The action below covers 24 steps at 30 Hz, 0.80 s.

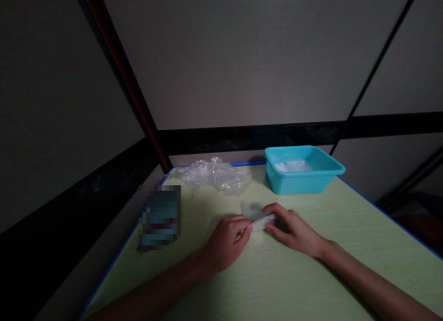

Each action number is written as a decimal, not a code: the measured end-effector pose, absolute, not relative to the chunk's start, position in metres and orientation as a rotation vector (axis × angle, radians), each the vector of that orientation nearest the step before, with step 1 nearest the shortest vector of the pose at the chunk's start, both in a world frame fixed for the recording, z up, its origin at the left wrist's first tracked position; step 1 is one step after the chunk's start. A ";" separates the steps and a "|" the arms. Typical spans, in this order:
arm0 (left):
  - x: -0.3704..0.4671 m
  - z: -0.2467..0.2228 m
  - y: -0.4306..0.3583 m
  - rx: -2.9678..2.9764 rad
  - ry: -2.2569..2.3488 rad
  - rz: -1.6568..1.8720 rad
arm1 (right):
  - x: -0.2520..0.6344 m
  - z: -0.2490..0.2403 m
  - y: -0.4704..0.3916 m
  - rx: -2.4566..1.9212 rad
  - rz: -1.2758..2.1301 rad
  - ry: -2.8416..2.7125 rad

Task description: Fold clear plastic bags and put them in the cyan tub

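Observation:
A small clear plastic packet [258,218] lies on the pale green table [311,275] in the middle of the view. My left hand [226,240] pinches its near left end with thumb and fingers. My right hand [294,231] holds its right end, fingers curled over the top. Both hands rest low on the table surface. What the packet holds is too dim to tell.
A turquoise plastic tub [301,171] with something white inside stands at the back right. A crumpled clear plastic bag [214,173] lies at the back centre. A blurred dark rectangular item [159,217] sits at the left edge. Grey panels surround the table.

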State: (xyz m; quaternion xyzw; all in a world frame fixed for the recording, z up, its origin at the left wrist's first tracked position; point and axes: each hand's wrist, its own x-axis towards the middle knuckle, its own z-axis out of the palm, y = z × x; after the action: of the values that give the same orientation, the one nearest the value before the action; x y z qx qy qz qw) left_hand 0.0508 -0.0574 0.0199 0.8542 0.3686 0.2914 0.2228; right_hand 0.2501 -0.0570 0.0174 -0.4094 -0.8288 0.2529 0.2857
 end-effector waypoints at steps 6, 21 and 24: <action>0.051 0.011 -0.036 1.603 1.068 0.912 | 0.240 0.013 -0.029 -1.152 1.238 -1.758; 0.050 0.021 -0.028 1.323 1.162 0.856 | 0.232 0.010 -0.015 -1.409 1.133 -1.643; 0.050 0.022 -0.029 1.318 1.180 0.868 | 0.231 0.010 -0.015 -1.428 1.098 -1.635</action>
State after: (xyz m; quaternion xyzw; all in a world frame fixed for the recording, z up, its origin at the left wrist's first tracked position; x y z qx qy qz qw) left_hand 0.0500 -0.0286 0.0220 0.5573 0.4990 0.3670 0.5529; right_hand 0.2309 -0.0146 0.0100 -0.5505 -0.6304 0.4234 0.3470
